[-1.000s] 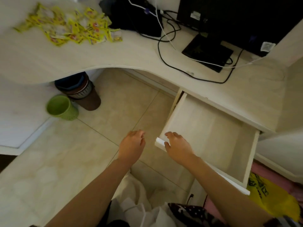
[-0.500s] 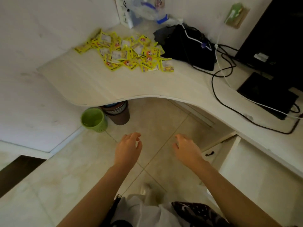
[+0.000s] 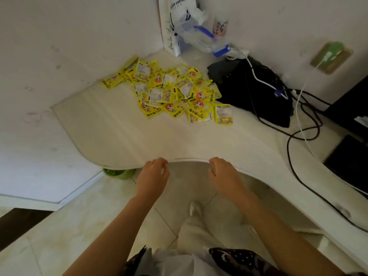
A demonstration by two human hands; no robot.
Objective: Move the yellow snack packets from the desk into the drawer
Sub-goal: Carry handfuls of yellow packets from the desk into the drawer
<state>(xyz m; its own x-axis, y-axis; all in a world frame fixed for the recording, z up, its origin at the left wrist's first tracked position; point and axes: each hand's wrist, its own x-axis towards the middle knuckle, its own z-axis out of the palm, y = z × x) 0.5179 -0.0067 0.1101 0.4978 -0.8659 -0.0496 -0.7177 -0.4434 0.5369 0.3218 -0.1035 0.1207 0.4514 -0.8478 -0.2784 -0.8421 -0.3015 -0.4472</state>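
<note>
Desk [image 3: 123, 136] surface, pale and curved along its near edge, fills the middle of the head view and runs into a corner between two white walls. Tiled floor is seen beneath it, where a green basket [image 3: 119, 173] is partly hidden under the desk edge. A black bag [image 3: 251, 90] is set on the desk to the right, crossed by black cables [image 3: 294, 148] and a white cable [image 3: 300, 116]. A white paper coffee bag [image 3: 175, 22] and a clear plastic bag [image 3: 197, 36] are stood in the far corner. The yellow snack packets [image 3: 171, 92] are heaped on the desk just left of the black bag, overlapping one another. The drawer is not seen. The left hand [image 3: 152, 177] and right hand [image 3: 224, 175] are held at the near desk edge, well short of the packets, fingers loosely curled, nothing held in either.
</note>
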